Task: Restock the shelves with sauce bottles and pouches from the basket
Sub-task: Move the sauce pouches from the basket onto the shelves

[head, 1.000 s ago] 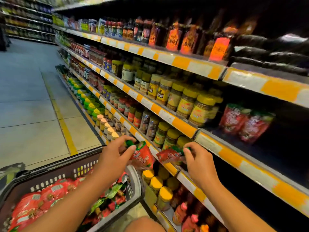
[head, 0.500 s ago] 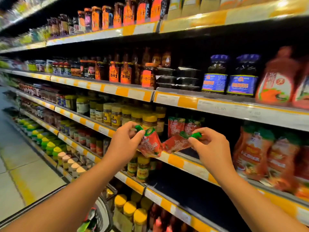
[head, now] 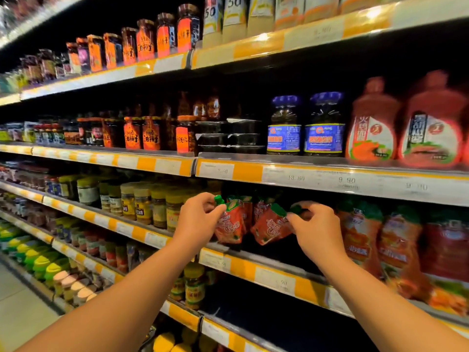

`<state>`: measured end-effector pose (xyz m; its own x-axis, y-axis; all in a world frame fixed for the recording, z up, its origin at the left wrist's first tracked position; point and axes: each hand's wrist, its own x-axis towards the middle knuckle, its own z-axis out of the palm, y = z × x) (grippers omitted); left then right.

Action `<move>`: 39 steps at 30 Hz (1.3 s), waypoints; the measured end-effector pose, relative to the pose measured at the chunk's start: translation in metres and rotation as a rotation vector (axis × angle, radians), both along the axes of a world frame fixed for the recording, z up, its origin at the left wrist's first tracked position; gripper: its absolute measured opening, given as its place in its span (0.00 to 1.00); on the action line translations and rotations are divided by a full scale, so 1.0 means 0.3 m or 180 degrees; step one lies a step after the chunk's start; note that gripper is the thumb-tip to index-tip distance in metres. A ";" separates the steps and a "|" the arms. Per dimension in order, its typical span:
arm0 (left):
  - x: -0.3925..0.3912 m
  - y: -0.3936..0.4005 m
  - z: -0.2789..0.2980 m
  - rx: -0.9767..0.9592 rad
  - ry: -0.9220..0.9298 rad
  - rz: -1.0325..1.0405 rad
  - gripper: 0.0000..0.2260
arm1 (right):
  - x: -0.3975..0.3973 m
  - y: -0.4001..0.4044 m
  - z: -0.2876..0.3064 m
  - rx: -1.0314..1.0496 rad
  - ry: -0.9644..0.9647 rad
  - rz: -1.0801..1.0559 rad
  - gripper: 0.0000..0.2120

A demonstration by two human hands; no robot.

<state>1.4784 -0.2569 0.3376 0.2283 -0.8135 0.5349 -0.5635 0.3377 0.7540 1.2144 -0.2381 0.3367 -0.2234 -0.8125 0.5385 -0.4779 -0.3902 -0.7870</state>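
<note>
above the yellow-striped shelf edge (head: 256,269), left hand (head: 200,222) pinching a glossy red spouted sauce pouch (head: 231,226) by its green cap, right hand (head: 317,229) pinching a second crinkled red pouch (head: 270,226) at its green top, both tilted, yellow-lidded glass jars (head: 142,207) just left

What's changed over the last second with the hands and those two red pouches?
Both hands rose from beside the basket to the shelf with the yellow-lidded jars. The left hand and right hand carried their red pouches up to the pouches already standing there. The basket has dropped out of view. Unchanged: each grip pinches its pouch near the green cap, left pouch, right pouch; neither released.
</note>
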 end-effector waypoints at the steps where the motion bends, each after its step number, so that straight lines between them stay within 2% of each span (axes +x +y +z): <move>1: 0.000 -0.016 -0.003 -0.0004 -0.0007 -0.0005 0.18 | 0.002 -0.015 -0.004 -0.0008 0.0103 -0.0031 0.04; 7: 0.002 -0.111 -0.018 0.0125 -0.0101 -0.0082 0.19 | 0.049 -0.114 -0.024 0.0191 0.0704 -0.0059 0.16; 11: 0.000 -0.167 -0.026 0.0366 -0.0174 -0.0278 0.11 | 0.085 -0.163 -0.012 0.0147 0.1039 -0.0252 0.19; 16: -0.020 -0.230 -0.096 0.0658 -0.0039 -0.0299 0.24 | 0.088 -0.240 -0.045 0.0531 0.0880 -0.0207 0.27; 19: -0.044 -0.240 -0.134 0.0608 0.0123 -0.0254 0.28 | 0.074 -0.275 -0.098 0.0932 0.0725 -0.0147 0.32; 23: -0.064 -0.247 -0.185 0.0667 0.0161 -0.0202 0.36 | 0.069 -0.297 -0.149 0.1367 0.0433 0.0139 0.26; 27: -0.064 -0.261 -0.205 0.1047 -0.0013 -0.0099 0.20 | 0.067 -0.320 -0.179 0.1619 0.0580 0.0331 0.20; 29: -0.057 -0.265 -0.201 0.1202 -0.0135 -0.0051 0.15 | 0.062 -0.332 -0.198 0.1641 0.0624 0.0369 0.18; 31: -0.047 -0.268 -0.190 0.1239 -0.0242 -0.0067 0.15 | 0.056 -0.352 -0.214 0.1654 0.0618 0.0388 0.19; 36: -0.036 -0.281 -0.171 0.1124 -0.0342 -0.0185 0.23 | 0.066 -0.390 -0.244 0.1607 0.0649 0.0392 0.18; 39: -0.044 -0.289 -0.176 0.1093 -0.0416 -0.0023 0.22 | 0.085 -0.411 -0.255 0.1597 0.0587 0.0374 0.19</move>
<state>1.4653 -0.3437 0.2847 0.1696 -0.9521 0.2546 -0.6610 0.0817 0.7459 1.2398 -0.3613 0.2603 -0.0543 -0.9935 0.0999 -0.6014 -0.0474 -0.7976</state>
